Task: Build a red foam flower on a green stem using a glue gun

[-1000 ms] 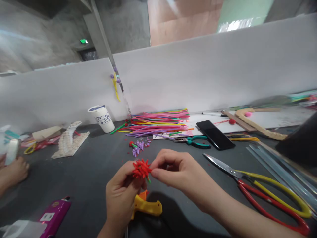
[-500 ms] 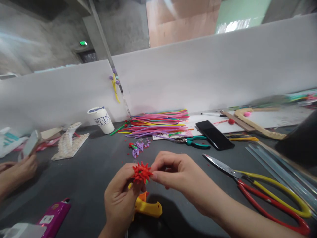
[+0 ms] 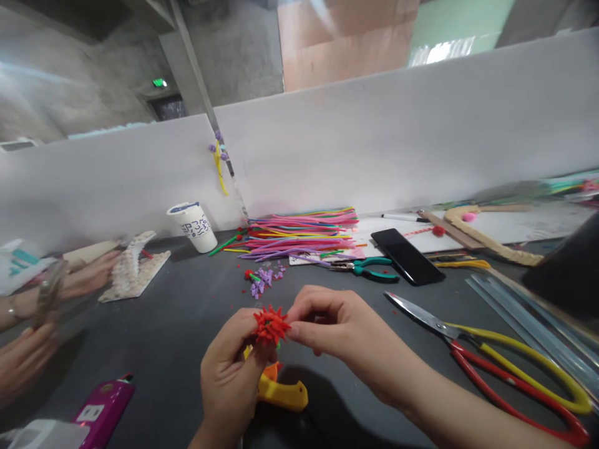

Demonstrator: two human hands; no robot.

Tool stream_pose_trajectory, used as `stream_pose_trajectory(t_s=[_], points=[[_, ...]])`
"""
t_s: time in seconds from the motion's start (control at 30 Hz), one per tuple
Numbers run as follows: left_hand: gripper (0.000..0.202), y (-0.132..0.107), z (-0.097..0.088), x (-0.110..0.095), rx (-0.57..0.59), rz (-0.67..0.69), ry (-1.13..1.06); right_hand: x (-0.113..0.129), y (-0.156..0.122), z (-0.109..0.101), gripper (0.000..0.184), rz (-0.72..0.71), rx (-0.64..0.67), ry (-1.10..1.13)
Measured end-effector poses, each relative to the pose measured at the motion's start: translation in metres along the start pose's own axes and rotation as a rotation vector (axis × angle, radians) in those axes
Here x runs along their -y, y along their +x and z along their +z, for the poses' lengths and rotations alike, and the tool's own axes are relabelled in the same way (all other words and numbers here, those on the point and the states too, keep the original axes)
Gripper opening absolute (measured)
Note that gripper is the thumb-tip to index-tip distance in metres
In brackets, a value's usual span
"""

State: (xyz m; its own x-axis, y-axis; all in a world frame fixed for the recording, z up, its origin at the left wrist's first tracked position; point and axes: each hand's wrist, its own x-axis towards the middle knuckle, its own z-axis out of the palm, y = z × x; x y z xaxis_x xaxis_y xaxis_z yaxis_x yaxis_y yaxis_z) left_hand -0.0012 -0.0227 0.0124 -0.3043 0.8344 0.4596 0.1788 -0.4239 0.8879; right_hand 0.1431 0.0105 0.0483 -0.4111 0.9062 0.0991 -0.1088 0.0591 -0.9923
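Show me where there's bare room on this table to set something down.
Bare tabletop lies between the purple device and left hand, in front of the white cup. Beyond the right hand it's crowded: colorful stems, pliers, phone.

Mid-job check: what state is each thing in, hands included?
Red flower: held, petals spread
Left hand: closed, holding the flower
Right hand: appears to pinch its edge
Scissors: blades shut, lying flat
Phone: face up, screen dark
White cup: standing upright
Pliers: lying flat
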Motion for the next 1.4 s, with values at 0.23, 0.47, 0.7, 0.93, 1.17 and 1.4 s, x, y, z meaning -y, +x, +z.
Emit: stream_pose_trajectory(t_s=[0.23, 0.47, 0.7, 0.93, 1.17, 1.4], points=[[0.024, 0.001, -0.003, 0.001, 0.038, -0.017, 0.004, -0.002, 0.001, -0.001, 0.006, -0.008, 0.005, -0.004], [0.019, 0.001, -0.005, 0.004, 0.057, -0.030, 0.004, -0.003, 0.001, 0.000, 0.006, 0.017, 0.009, 0.009], [0.010, 0.001, -0.004, 0.011, 0.025, -0.186, -0.194, 0.000, 0.003, -0.002, 0.011, 0.106, 0.020, 0.056], [0.008, 0.001, -0.008, 0.021, 0.108, 0.010, -0.152, -0.002, 0.003, -0.001, 0.010, 0.127, 0.018, 0.032], [0.008, 0.002, -0.012, 0.023, 0.144, 0.170, 0.022, -0.002, 0.003, -0.002, 0.011, 0.143, 0.021, 0.062], [0.015, 0.000, -0.018, 0.035, 0.180, 0.337, 0.150, -0.002, 0.010, -0.008, 0.013, 0.146, -0.014, 0.076]])
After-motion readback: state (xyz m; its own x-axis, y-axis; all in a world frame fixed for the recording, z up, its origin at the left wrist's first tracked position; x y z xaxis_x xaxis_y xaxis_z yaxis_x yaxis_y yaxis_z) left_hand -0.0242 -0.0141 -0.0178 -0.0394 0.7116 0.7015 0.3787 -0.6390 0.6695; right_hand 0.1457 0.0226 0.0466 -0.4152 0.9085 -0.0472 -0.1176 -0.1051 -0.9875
